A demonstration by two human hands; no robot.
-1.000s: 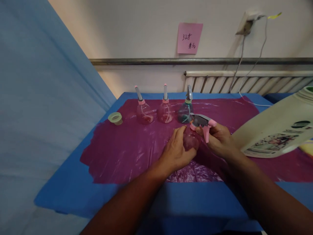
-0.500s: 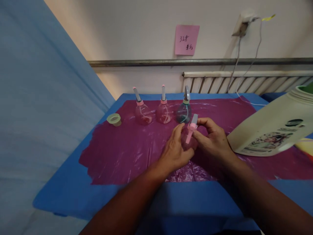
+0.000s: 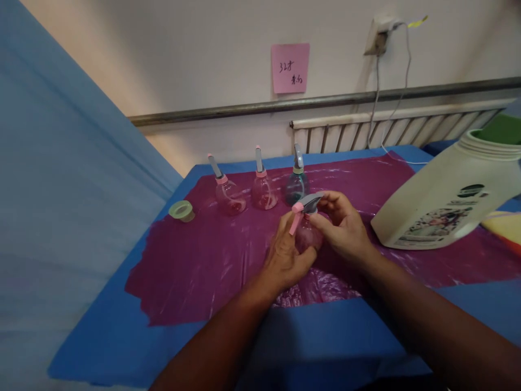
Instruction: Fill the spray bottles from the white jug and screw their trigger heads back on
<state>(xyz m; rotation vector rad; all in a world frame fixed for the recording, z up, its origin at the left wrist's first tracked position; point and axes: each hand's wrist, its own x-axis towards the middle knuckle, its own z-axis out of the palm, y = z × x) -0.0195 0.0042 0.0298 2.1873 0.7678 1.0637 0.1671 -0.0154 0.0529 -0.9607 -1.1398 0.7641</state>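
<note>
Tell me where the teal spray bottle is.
In the head view, the teal spray bottle stands slightly right of centre, at the right end of the row of three, just beyond the pink spray bottle held between the left hand and right hand.

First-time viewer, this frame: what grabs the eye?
Likely the magenta plastic sheet spread over the blue table, and the big cream jug at the right. Next, the pink spray bottle near the middle, left hand around its body, right hand at its spray head. Behind, three more spray bottles stand in a row, below a pink note on the wall.
</note>
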